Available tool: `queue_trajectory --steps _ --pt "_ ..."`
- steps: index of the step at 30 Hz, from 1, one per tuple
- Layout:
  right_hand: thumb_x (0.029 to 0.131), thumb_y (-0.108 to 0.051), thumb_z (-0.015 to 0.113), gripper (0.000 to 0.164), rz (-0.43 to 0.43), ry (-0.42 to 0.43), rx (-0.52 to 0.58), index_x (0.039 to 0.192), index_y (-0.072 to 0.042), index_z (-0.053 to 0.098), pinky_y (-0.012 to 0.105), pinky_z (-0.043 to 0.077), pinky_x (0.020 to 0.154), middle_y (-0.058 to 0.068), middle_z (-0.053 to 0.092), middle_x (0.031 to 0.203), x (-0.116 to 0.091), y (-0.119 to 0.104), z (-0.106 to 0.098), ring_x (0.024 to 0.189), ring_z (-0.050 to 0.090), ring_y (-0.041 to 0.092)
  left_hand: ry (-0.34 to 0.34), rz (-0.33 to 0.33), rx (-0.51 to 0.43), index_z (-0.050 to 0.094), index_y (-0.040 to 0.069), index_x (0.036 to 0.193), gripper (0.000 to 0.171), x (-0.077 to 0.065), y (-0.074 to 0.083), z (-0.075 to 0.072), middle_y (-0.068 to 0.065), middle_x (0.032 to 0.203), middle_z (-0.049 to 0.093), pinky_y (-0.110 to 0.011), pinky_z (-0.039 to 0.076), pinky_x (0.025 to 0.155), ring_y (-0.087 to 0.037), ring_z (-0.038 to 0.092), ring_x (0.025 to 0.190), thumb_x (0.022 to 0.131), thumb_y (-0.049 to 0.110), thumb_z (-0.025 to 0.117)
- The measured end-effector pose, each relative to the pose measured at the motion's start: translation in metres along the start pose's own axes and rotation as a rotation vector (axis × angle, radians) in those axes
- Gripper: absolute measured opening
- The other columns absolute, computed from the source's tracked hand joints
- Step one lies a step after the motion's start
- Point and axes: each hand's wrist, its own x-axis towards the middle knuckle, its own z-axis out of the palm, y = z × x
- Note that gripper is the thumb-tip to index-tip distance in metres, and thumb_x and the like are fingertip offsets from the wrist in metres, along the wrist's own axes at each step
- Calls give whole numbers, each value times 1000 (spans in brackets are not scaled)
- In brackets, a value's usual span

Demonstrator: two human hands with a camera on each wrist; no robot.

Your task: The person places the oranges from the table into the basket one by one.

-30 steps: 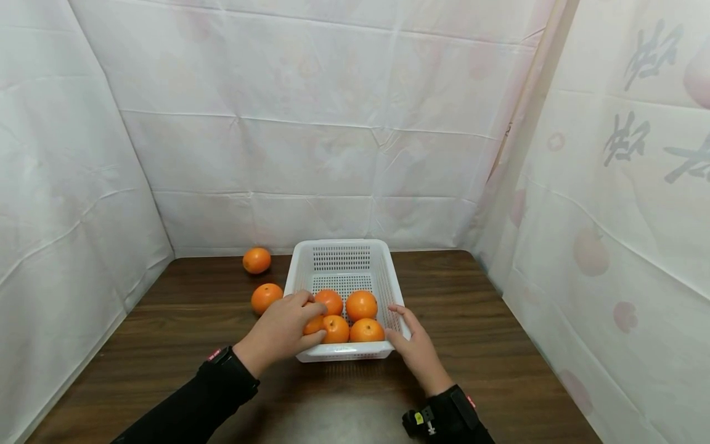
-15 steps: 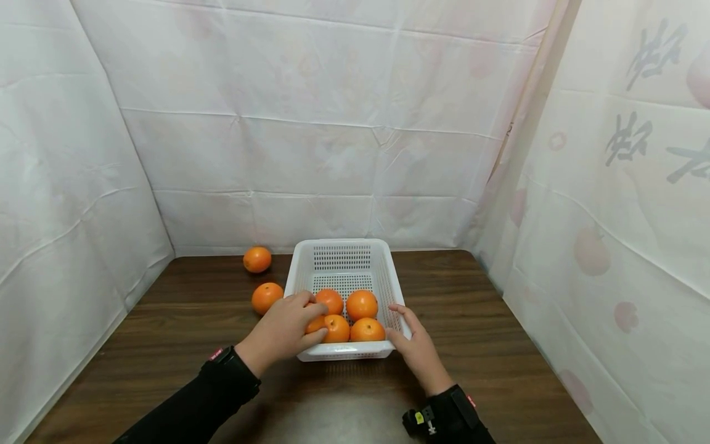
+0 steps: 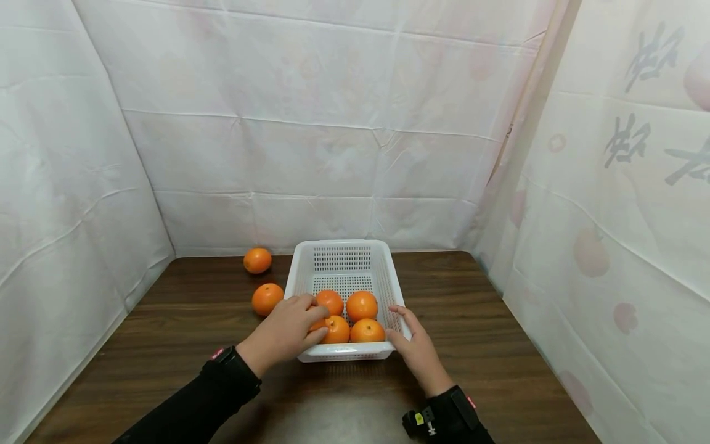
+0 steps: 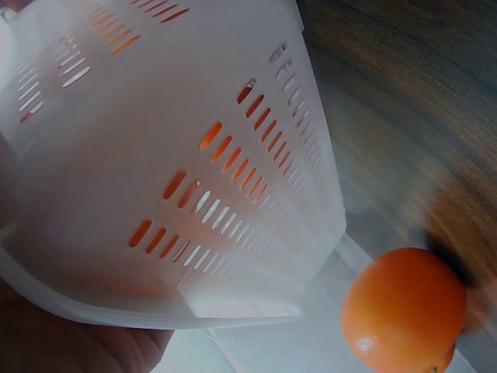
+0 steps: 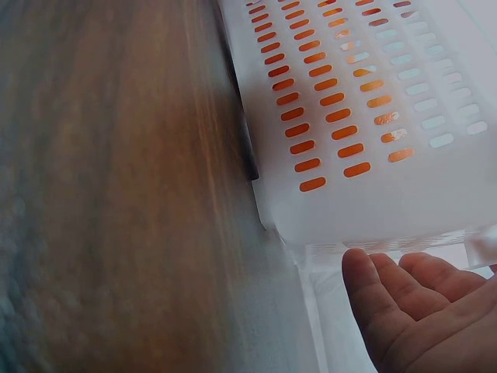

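A white plastic basket [image 3: 346, 349] with slotted walls stands on the table with several oranges [image 3: 362, 305] in its near half. My left hand [image 3: 287, 327] reaches over its left near corner, thumb and fingers bent round an orange [image 3: 318, 325] that they partly cover. At the right near side, my right hand [image 3: 420, 353] holds the basket's rim, thumb and index finger over the edge. Its other fingers [image 5: 419, 291] lie along the outside below the slots in the right wrist view. In the left wrist view, the wall hides most of the left hand.
Two loose oranges lie left of the basket on the dark wood table [image 3: 471, 320]: one near the back edge [image 3: 257, 261], one nearer [image 3: 267, 299]. White cloth [image 3: 310, 154] hangs behind the table and along both sides.
The left hand shifts very slightly to the right over its orange. The right hand, the basket and the loose oranges stay where they were.
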Motion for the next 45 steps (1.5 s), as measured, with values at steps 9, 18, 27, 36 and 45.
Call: queue_trajectory --steps 9,18,27,36,45 --pt "101 -22 69 48 -6 -3 20 148 -23 58 72 27 123 13 40 169 0 -1 0 157 34 39 -70 4 -31 71 25 117 19 1 1 -1 1 107 61 -41 48 86 -18 54 95 108 38 61" --pt "103 -23 68 48 -20 -6 9 150 -20 56 69 25 125 12 41 169 -1 -1 -1 160 31 38 -65 43 -20 71 24 119 19 0 0 1 3 108 60 -41 49 90 -18 56 98 109 33 57" --pt "102 -26 68 50 -15 -12 16 151 -20 56 70 24 126 12 39 171 -2 -1 -1 161 29 38 -73 27 -59 75 24 117 20 0 1 0 6 103 58 -37 50 87 -16 54 94 109 32 59" --pt "103 -27 67 50 -11 -21 4 151 -21 55 71 25 124 13 38 171 -1 -1 0 160 29 39 -76 2 -47 77 25 117 21 0 0 3 6 102 61 -35 51 84 -14 55 91 108 31 59" --pt "103 -35 69 55 6 -12 1 153 -21 53 71 24 124 10 36 172 -4 4 -10 161 27 38 -73 34 -54 79 24 117 23 8 6 6 8 101 62 -32 50 81 -10 53 87 109 31 58"
